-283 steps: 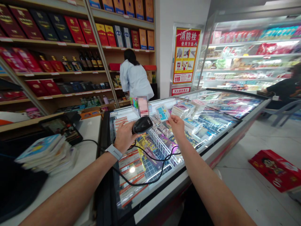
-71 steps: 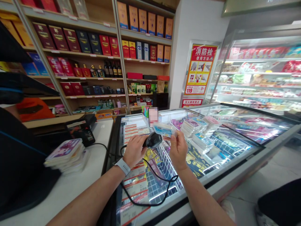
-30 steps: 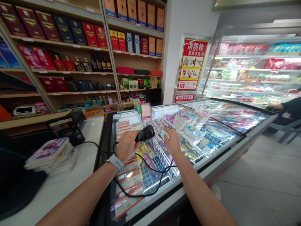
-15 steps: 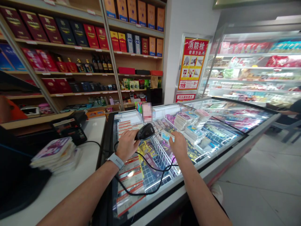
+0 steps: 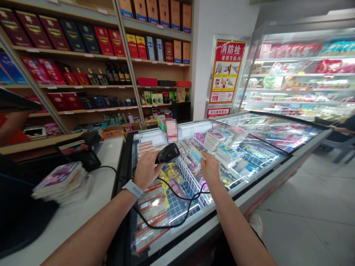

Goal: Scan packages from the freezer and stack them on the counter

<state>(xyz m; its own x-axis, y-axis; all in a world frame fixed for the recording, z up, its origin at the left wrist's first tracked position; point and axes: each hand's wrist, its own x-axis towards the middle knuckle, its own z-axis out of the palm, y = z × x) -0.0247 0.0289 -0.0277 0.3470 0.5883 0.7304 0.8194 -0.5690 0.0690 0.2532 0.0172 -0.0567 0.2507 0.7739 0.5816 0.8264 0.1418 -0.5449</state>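
My left hand [image 5: 147, 170], with a grey watch strap at the wrist, is wrapped round a black barcode scanner [image 5: 168, 153], its head turned to the right. A black cable [image 5: 166, 226] loops from it over the freezer's glass top. Just to the right, my right hand [image 5: 210, 168] pinches a thin, flat light-blue and yellow packet [image 5: 196, 154] by its near end, tilted in front of the scanner. Beyond that hand, a stack of similar flat packets [image 5: 215, 139] and a lower blue pile [image 5: 229, 154] lie on the glass.
The chest freezer [image 5: 191, 232] has wire baskets [image 5: 191, 177] under its glass. On the left counter [image 5: 83, 218] sit a pile of flat packs [image 5: 62, 183] and a black payment device [image 5: 79, 151]. Shelves of boxes [image 5: 102, 40] line the back. Another person's arm [image 5: 344, 129] shows at right.
The packet in my right hand has tilted up and shows more of its face. The scanner has shifted slightly left and up with the view. Both hands keep their hold.
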